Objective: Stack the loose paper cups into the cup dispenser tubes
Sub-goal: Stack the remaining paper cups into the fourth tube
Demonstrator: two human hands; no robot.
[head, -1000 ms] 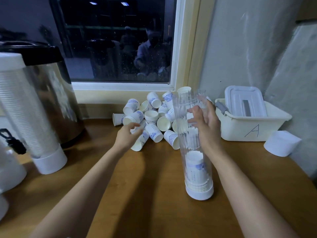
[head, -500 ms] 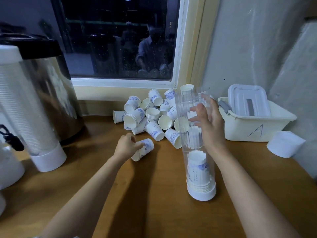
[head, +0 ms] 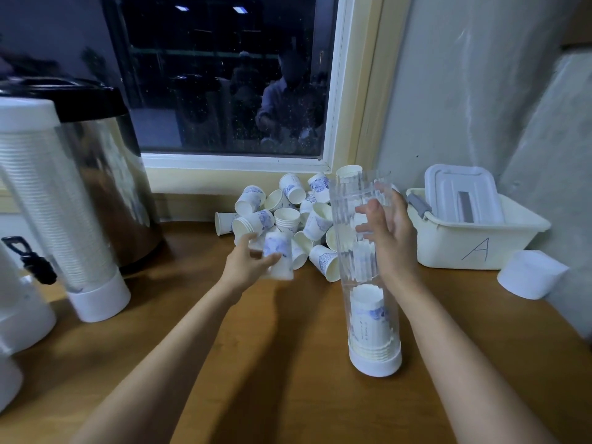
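Since the earlier frame, the paper cup [head: 278, 256] has been raised off the table [head: 288, 363] by the left hand [head: 246, 267] and turned from lying to near upright; its outline is blurred. The cup is pinched between the left thumb and fingers, just short of the pile of loose cups [head: 288, 216], which lies directly beyond the fingertips. The right hand [head: 389, 235] is wrapped round the upper part of the clear dispenser tube [head: 355, 267], the fingers curled about its wall. The tube stands upright on its white base cap [head: 374, 362]; a short stack of nested cups [head: 368, 312] is seen inside, below the right fingers. The held cup is apart from the tube, to the left of it. A lettered bin [head: 448, 248] sits outboard of the right fingers.
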